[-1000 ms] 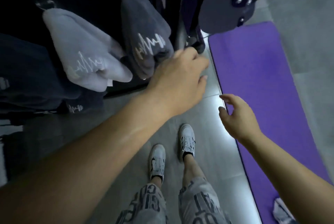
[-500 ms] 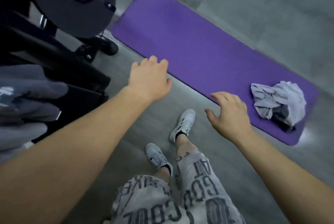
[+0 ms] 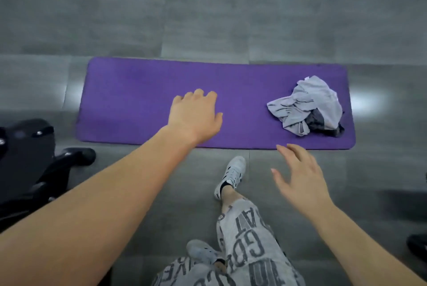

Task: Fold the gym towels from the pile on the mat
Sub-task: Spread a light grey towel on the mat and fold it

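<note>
Plainly, the towels (image 3: 307,105) lie crumpled at the right end of the mat (image 3: 143,91), ahead of the right grip (image 3: 300,177), which hangs spread and empty and is nearer than the left grip (image 3: 196,117), loose-fingered and empty over mid-mat.

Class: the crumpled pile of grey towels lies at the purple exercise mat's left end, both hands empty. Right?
No. The head view shows the crumpled pile of grey towels at the right end of the purple exercise mat; left hand and right hand are empty.
</note>
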`<move>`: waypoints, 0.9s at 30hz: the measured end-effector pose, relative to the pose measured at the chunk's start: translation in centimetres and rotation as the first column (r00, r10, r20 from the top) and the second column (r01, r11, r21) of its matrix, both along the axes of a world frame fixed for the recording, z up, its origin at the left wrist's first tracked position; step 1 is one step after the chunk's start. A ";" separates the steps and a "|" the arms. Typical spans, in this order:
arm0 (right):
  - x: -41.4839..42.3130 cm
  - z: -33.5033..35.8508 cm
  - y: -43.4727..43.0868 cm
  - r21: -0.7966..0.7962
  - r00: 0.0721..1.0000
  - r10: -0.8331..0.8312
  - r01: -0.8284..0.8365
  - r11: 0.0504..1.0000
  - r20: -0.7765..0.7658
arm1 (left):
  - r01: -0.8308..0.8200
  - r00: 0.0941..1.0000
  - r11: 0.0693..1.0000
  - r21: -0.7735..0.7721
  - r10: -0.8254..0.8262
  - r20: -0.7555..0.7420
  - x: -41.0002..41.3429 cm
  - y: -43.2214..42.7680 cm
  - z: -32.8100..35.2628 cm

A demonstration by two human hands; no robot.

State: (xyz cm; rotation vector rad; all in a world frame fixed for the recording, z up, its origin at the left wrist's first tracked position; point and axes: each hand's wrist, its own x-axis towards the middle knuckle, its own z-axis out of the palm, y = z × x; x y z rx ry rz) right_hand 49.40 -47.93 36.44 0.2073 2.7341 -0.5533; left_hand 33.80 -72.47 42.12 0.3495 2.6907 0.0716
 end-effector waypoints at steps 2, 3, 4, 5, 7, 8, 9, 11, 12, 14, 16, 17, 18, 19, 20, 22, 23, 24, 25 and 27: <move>-2.8 -0.1 2.0 -0.014 0.998 -0.057 0.058 0.998 0.024 | 0.034 0.999 0.999 -0.016 -0.034 0.010 -4.2 2.6 0.4; -4.3 0.0 3.0 -0.024 0.996 -0.087 0.087 0.996 0.030 | 0.052 0.999 0.998 -0.024 -0.052 0.014 -6.2 3.9 0.7; -5.8 0.3 3.9 -0.037 0.993 -0.112 0.114 0.993 0.033 | 0.069 0.997 0.997 -0.034 -0.069 0.019 -8.2 5.1 1.0; -7.4 0.6 4.8 -0.051 0.991 -0.130 0.131 0.990 0.031 | 0.088 0.996 0.995 -0.044 -0.087 0.024 -10.3 6.3 1.2; -10.7 1.1 6.4 -0.077 0.986 -0.164 0.165 0.983 0.024 | 0.129 0.991 0.989 -0.070 -0.127 0.034 -14.2 8.7 1.4; -12.3 1.1 7.2 -0.087 0.983 -0.184 0.184 0.979 0.008 | 0.149 0.988 0.985 -0.082 -0.146 0.040 -16.1 9.8 1.3; -13.8 1.1 8.1 -0.095 0.979 -0.204 0.202 0.975 -0.010 | 0.168 0.985 0.982 -0.089 -0.165 0.041 -17.9 11.0 1.2; -16.8 1.0 9.5 -0.095 0.968 -0.250 0.247 0.964 -0.018 | 0.209 0.978 0.973 -0.094 -0.206 0.040 -21.4 13.3 1.0; -18.2 0.9 10.1 -0.094 0.962 -0.273 0.271 0.958 -0.016 | 0.233 0.972 0.968 -0.094 -0.231 0.040 -23.1 14.5 0.9; -21.1 0.5 11.3 -0.107 0.943 -0.332 0.329 0.938 -0.008 | 0.286 0.958 0.955 -0.083 -0.284 0.040 -26.7 16.9 0.4; -24.4 -0.2 12.5 -0.129 0.918 -0.397 0.392 0.911 -0.009 | 0.349 0.937 0.934 -0.080 -0.347 0.035 -30.7 19.3 -0.3; -26.1 -0.8 13.1 -0.134 0.904 -0.426 0.421 0.897 -0.011 | 0.386 0.923 0.919 -0.085 -0.384 0.033 -32.8 20.4 -1.0; -28.0 -1.4 13.7 -0.134 0.889 -0.457 0.452 0.882 -0.008 | 0.424 0.906 0.901 -0.089 -0.423 0.031 -35.1 21.4 -1.7; -30.0 -2.0 14.2 -0.133 0.871 -0.492 0.487 0.863 -0.003 | 0.464 0.886 0.881 -0.096 -0.463 0.032 -37.6 22.5 -2.6; -32.1 -2.6 14.8 -0.134 0.850 -0.527 0.522 0.842 -0.002 | 0.510 0.860 0.854 -0.106 -0.509 0.035 -40.3 23.7 -3.4; -37.0 -4.2 16.0 -0.142 0.804 -0.594 0.586 0.798 -0.016 | 0.609 0.791 0.780 -0.141 -0.610 0.045 -46.5 25.7 -5.2; -39.6 -5.2 16.6 -0.144 0.772 -0.635 0.627 0.766 -0.022 | 0.649 0.759 0.746 -0.152 -0.649 0.053 -49.8 26.7 -6.0; -42.3 -6.2 17.2 -0.139 0.727 -0.686 0.677 0.723 -0.024 | 0.687 0.725 0.710 -0.155 -0.685 0.075 -53.3 27.9 -6.8; -45.0 -7.3 17.6 -0.135 0.669 -0.743 0.735 0.665 -0.019 | 0.731 0.681 0.664 -0.154 -0.725 0.104 -56.9 29.1 -7.8; -50.4 -9.0 18.1 -0.114 0.518 -0.855 0.849 0.516 -0.015 | 0.834 0.547 0.523 -0.173 -0.826 0.139 -64.1 32.5 -10.0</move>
